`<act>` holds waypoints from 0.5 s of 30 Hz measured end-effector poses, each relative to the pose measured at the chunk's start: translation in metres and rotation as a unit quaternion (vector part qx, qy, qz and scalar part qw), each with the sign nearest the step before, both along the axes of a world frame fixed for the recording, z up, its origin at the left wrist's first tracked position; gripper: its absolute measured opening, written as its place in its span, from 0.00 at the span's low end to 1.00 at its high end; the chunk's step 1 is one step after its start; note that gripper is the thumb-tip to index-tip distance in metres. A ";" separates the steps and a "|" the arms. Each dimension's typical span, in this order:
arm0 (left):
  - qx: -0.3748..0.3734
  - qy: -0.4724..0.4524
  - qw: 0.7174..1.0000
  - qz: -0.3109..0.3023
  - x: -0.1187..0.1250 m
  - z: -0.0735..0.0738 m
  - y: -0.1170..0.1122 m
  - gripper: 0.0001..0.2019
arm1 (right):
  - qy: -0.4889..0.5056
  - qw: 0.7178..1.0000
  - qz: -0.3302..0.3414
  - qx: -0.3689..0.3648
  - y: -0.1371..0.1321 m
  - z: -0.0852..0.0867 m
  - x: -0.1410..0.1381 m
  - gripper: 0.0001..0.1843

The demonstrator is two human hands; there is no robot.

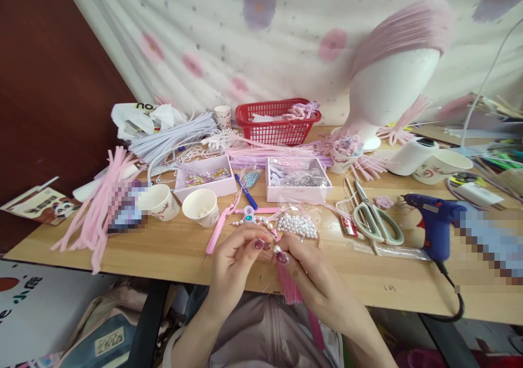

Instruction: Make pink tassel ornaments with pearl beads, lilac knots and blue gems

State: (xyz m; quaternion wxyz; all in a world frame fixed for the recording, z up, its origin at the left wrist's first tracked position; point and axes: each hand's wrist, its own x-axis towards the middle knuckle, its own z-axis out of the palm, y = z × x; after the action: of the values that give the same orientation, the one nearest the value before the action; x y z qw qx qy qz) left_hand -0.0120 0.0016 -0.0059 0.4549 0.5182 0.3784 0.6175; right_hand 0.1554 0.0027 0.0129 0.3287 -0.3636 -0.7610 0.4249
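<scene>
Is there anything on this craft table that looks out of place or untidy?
Two things. The pink pipe cleaners at the left stick out over the table's front edge, and the blue glue gun's cable hangs off it at the right. Nothing looks spilled or broken.

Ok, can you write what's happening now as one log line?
left hand: fingertips at pearl, grip unclear | right hand: holds tassel | table: pearl bag, scissors, glue gun nearby

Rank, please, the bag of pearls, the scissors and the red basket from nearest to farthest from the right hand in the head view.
1. Bag of pearls, just beyond the right hand.
2. Scissors, off to its right.
3. Red basket, far back, near the middle.
</scene>
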 end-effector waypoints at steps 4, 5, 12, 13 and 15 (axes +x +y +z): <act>-0.010 0.002 1.000 -0.022 0.001 -0.001 0.000 0.04 | 0.016 1.000 -0.012 0.014 0.001 -0.002 -0.001 0.14; -0.024 -0.016 0.999 -0.023 0.003 -0.002 0.000 0.04 | 0.019 1.000 -0.018 0.015 0.001 -0.003 -0.002 0.14; -0.067 -0.138 0.988 -0.028 0.011 -0.008 0.003 0.07 | 0.044 0.999 -0.021 -0.003 0.002 -0.006 -0.005 0.14; -0.066 -0.136 0.988 -0.031 0.011 -0.008 0.003 0.07 | 0.047 0.999 -0.022 -0.005 0.001 -0.007 -0.004 0.14; -0.071 -0.134 0.988 -0.042 0.010 -0.008 0.004 0.08 | 0.051 0.998 -0.022 -0.006 0.001 -0.009 -0.003 0.15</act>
State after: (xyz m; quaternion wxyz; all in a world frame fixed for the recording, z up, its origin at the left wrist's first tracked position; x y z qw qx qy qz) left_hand -0.0019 0.0053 -0.0135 0.5629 0.4129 0.3348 0.6329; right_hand 0.1521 0.0040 0.0042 0.3742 -0.3605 -0.7322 0.4404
